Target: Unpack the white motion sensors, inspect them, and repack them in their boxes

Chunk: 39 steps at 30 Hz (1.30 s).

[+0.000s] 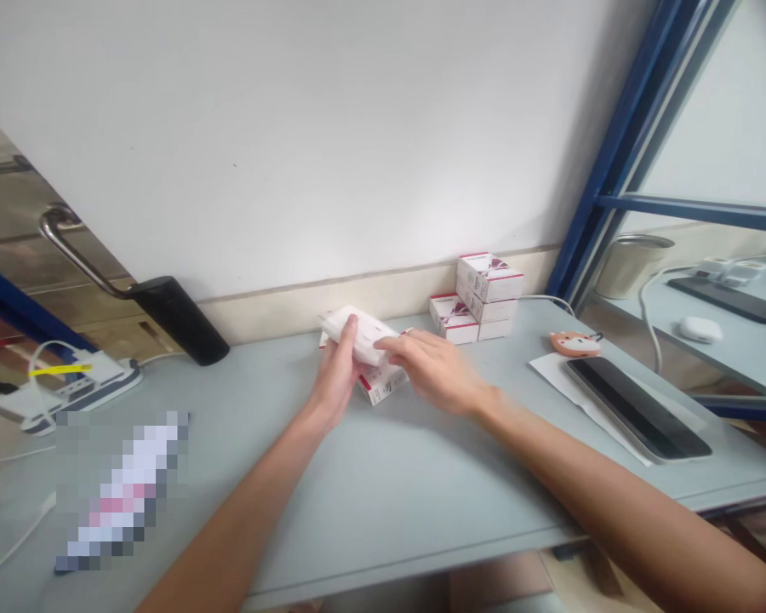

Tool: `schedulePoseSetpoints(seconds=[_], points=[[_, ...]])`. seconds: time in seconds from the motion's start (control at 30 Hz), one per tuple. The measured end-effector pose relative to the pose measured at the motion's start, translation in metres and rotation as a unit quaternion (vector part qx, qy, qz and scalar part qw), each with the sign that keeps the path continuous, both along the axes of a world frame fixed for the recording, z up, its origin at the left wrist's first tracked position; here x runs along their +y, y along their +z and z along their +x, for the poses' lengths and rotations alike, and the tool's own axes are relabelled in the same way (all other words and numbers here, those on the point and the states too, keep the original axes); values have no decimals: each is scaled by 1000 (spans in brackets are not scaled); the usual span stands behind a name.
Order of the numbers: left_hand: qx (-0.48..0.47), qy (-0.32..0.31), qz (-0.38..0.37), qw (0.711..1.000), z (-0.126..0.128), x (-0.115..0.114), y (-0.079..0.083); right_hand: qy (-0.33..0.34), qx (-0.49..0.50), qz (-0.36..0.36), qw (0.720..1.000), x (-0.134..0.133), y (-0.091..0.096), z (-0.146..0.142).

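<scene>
My left hand (335, 375) is wrapped round a small white box (361, 334), holding it just above the grey table (383, 485) near the wall. My right hand (435, 368) reaches in from the right, its fingers stretched out and touching the same box. Under the two hands lies another white and red box (383, 385) on the table. Behind and to the right, a stack of similar white and red boxes (480, 298) stands against the wall.
A dark tablet (635, 407) lies on white paper at the right, beside a small orange object (574, 343). A power strip (70, 387) with cables sits at the left, a black handle (179, 319) behind it. A blue frame (603, 179) borders the right.
</scene>
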<state>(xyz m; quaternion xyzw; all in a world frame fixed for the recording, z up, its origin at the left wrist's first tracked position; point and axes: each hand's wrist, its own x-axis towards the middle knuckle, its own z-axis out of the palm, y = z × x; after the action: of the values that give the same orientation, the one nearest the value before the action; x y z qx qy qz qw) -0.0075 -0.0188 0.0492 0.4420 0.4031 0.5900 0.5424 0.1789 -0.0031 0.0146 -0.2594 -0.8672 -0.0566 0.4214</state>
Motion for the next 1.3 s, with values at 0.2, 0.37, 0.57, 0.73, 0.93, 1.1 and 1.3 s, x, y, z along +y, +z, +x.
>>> schedulePoseSetpoints(seconds=[0.2,0.37,0.57,0.73,0.93,1.1,1.3], points=[[-9,12,-5,1000,6,-6,1,-36,-61,-14,997,-9,4,-8],[135,20,-10,991,4,-8,0,-94,-22,-15,995,-14,12,-6],[250,-79,123,957,10,-13,-9,-104,56,-3,993,-10,15,-4],[262,-51,161,950,15,-14,-17,-113,55,-46,991,-2,7,-4],[305,-54,206,928,8,-15,-11,-116,61,-86,988,-4,13,2],[395,-41,203,895,-7,-4,-21,-150,112,-66,980,7,20,16],[602,-36,259,755,-15,12,-40,-188,113,-60,974,28,22,43]])
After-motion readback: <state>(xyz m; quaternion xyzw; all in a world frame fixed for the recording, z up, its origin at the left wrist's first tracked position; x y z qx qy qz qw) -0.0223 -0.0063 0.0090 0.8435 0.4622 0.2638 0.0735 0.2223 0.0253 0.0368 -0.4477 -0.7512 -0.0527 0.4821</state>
